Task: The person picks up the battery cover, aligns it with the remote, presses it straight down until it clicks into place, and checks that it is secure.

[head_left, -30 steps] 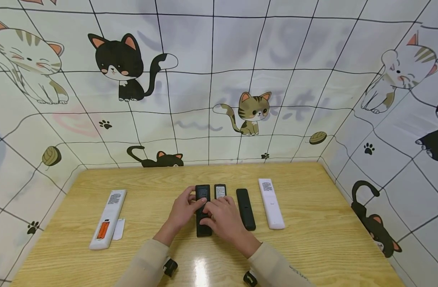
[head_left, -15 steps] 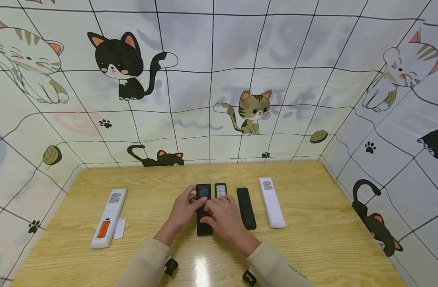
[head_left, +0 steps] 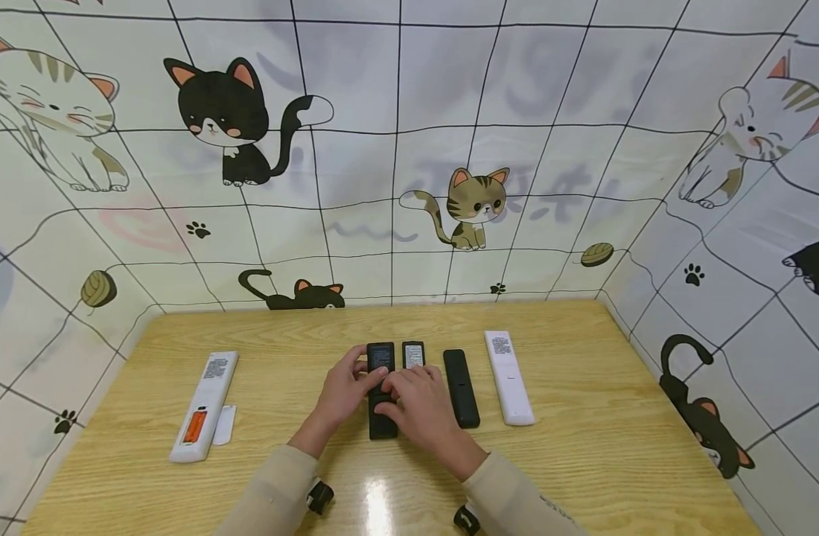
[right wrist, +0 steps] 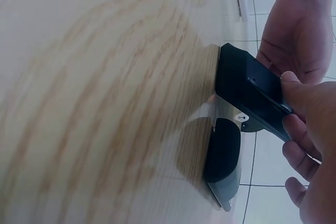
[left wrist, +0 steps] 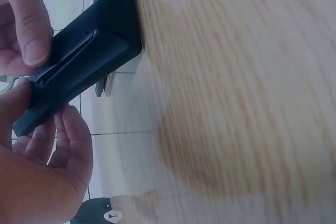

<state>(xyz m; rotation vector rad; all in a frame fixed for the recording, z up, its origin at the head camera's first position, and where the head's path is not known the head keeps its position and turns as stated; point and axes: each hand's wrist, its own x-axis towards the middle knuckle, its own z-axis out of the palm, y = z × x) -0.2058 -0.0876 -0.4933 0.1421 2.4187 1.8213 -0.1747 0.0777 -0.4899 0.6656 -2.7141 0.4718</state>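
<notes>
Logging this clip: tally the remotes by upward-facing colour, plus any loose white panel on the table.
Black remotes: 3 (held remote, partly hidden labelled remote, uncovered black remote)
White remotes: 2 (far-left remote, far-right remote)
Loose white panel: 1
Total: 6

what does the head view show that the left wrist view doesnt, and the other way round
Only the head view: the left white remote with its orange battery compartment exposed, the loose white cover beside it, and the beige sleeves.

Only the left wrist view: a close side look at the held black remote, revealing its tilt and a long slanted edge.

Both: the left hand and right hand on that remote, the wooden table, and the cat-print backdrop.
</notes>
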